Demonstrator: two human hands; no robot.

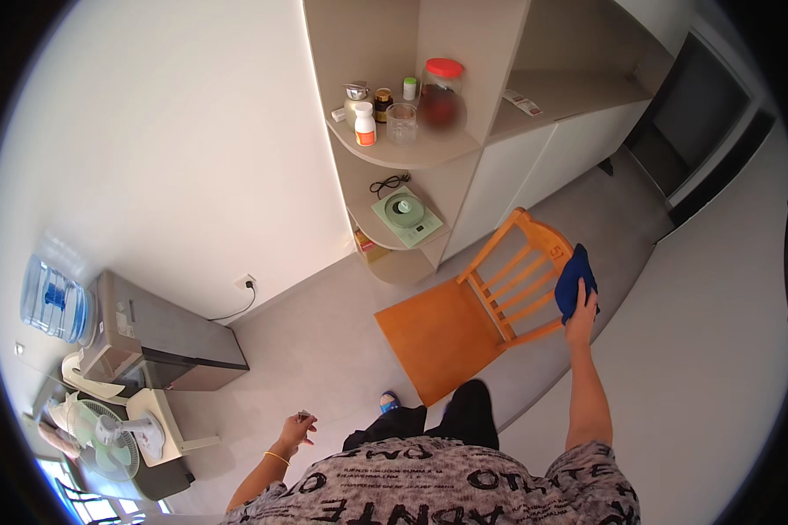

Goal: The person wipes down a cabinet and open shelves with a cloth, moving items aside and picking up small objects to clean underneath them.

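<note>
A dark blue cloth [574,286] lies bunched over the top corner of a wooden chair's backrest, and my right hand [583,310] presses on it with spread fingers. The orange-brown wooden chair [443,335] stands upright before me, its seat near my legs and its slatted back to the right. Low on the left, away from the chair, my left hand [297,430] holds a small pale object [304,415] between its fingers; what it is cannot be told.
A corner shelf unit [407,157] behind the chair holds bottles, a red-lidded jar [441,95] and a green induction cooker [407,216]. At left stand a water dispenser [171,335] and an electric fan [108,436] on a chair. A white wall [689,341] runs along the right.
</note>
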